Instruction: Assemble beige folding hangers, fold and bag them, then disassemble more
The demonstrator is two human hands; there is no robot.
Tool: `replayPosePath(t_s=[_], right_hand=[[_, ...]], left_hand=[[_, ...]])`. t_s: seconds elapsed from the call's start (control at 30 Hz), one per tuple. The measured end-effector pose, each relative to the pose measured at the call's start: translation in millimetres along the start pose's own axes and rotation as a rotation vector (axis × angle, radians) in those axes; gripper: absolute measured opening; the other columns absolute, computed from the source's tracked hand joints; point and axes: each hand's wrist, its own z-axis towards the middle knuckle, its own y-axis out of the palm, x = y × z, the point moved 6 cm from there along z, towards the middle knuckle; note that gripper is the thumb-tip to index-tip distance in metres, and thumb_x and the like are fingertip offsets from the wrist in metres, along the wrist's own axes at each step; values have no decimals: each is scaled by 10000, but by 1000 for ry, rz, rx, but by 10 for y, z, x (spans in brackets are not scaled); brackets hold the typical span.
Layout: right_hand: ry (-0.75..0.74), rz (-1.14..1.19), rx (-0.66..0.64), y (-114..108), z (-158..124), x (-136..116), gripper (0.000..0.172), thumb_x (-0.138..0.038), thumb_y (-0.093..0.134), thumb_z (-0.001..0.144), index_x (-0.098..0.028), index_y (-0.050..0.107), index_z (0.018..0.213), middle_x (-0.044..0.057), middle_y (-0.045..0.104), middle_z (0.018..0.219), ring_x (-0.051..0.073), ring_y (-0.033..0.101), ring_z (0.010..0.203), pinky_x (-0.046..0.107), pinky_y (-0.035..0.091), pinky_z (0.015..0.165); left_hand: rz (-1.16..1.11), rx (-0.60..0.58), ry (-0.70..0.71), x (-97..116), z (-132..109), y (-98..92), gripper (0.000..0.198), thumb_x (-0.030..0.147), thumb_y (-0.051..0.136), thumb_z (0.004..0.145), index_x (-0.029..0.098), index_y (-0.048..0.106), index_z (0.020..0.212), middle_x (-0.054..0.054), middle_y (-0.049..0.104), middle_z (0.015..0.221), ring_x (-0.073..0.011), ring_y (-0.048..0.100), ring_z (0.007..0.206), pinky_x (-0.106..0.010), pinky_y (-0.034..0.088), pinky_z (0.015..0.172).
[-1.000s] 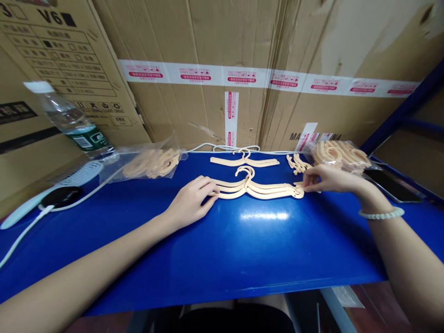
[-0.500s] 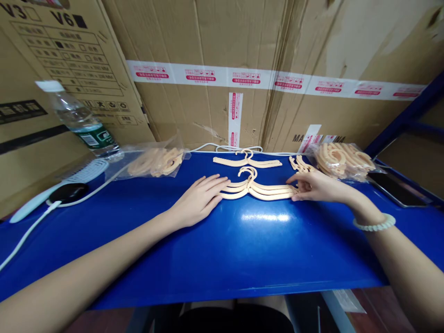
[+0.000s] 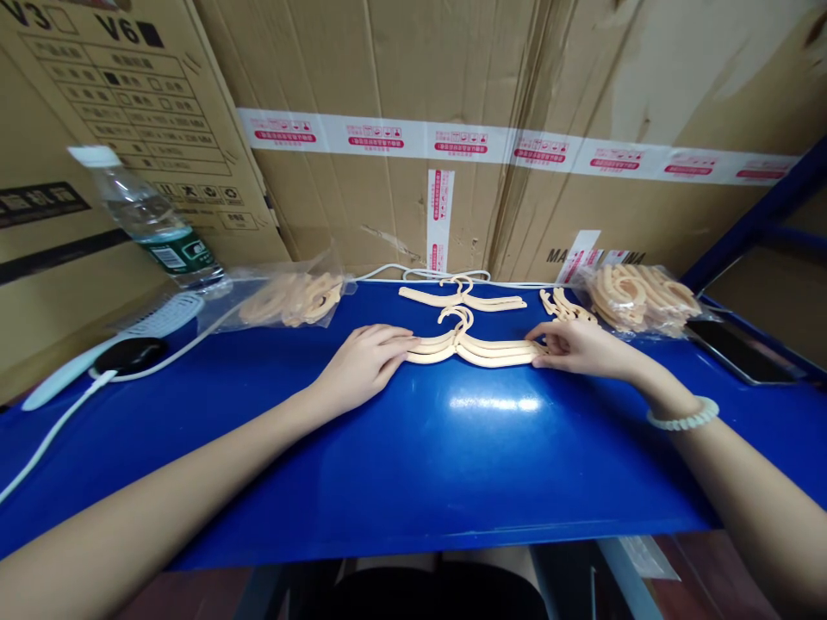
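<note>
A stack of several peach plastic hangers [image 3: 481,350] lies on the blue table [image 3: 452,465], hooks pointing away from me. My left hand [image 3: 363,363] rests on the table with its fingers closed together against the stack's left ends. My right hand [image 3: 577,348], with a bead bracelet on the wrist, pinches the stack's right ends. Just behind the stack lies another peach hanger [image 3: 462,300], and a few small peach pieces [image 3: 559,303] sit beside my right hand.
Clear bags of peach parts lie at the back left [image 3: 290,297] and back right [image 3: 643,297]. A phone [image 3: 736,349] lies at the far right. A water bottle [image 3: 152,228], a black pad [image 3: 126,355] and a white cable [image 3: 45,430] are on the left. Cardboard boxes [image 3: 413,77] wall off the back.
My right hand slid left from the stack's far right tip onto its ends, and my left hand spread flat, then closed against the left ends. The stack's ends now sit closer together.
</note>
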Motion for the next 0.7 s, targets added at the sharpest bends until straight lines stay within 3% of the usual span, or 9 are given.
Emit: replayPosePath(t_s=[0.27, 0.5, 0.6, 0.7], right_hand=[[4, 49, 10, -51, -31, 20, 593, -614, 648, 802, -147, 679, 1167, 17, 609, 689, 176, 544, 611, 300, 356, 588], [161, 28, 304, -370, -133, 202, 460, -613, 544, 858, -182, 676, 945, 28, 620, 662, 175, 541, 594, 296, 358, 581], [250, -100, 273, -411, -160, 322, 402, -575, 528, 853, -193, 647, 808, 51, 635, 670, 186, 546, 589, 305, 331, 565], [279, -173, 161, -384, -171, 398, 375, -537, 538, 845, -211, 556, 659, 41, 599, 610, 173, 511, 552, 308, 298, 546]], left_hand=[[-157, -5, -41, 1, 10, -15, 337, 290, 430, 1037, 244, 684, 1254, -90, 665, 1304, -275, 587, 1218, -499, 463, 1063], [-443, 224, -393, -328, -24, -83, 340, 411, 549, 927, 204, 687, 1159, -109, 629, 1307, -280, 560, 1280, -478, 450, 1100], [-568, 251, -493, -422, -50, -37, 350, 428, 571, 892, 194, 678, 1130, -103, 648, 1261, -270, 580, 1252, -469, 460, 1089], [-578, 246, -476, -416, -45, -26, 341, 419, 574, 887, 189, 678, 1116, -99, 659, 1232, -261, 587, 1232, -473, 434, 1106]])
